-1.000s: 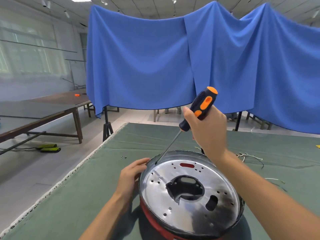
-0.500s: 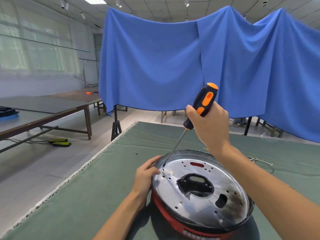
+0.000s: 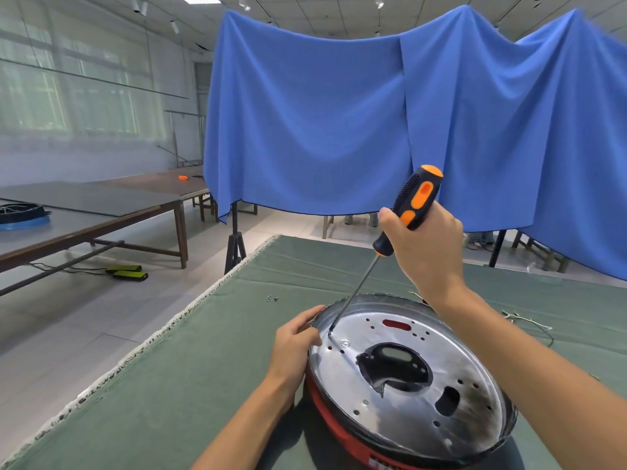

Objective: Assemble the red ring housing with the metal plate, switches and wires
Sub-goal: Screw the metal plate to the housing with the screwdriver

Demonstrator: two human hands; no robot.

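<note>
a: what's on the far left?
b: smooth grey tables [image 3: 84, 212] on dark wooden legs, one carrying a black coil on a blue ring [image 3: 20, 215]. two flat yellow-green blocks [image 3: 129, 272] lie on the tiled floor

a: and closer in?
b: a green felt-like mat [image 3: 163, 385] with a frayed pale edge, a few tiny screws [image 3: 272, 298] loose on it. the left hand [image 3: 295, 344] has its fingers curled over the rim of the shiny round metal plate [image 3: 400, 398], which is punched with small holes and a big irregular cutout. the plate sits in the glossy red ring housing [image 3: 325, 412], low and right of centre on the mat

a: the right side?
b: the right hand [image 3: 424, 252] is wrapped round a black-and-orange screwdriver [image 3: 412, 206] with a ribbed grip; its thin steel shaft slants down to the plate's left edge. pale wires [image 3: 522, 322] trail on the mat, and a draped blue cloth [image 3: 373, 123] hangs behind

a: changed from a second ago?
b: the view has swung left, so the housing sits further right; both hands keep their holds
</note>
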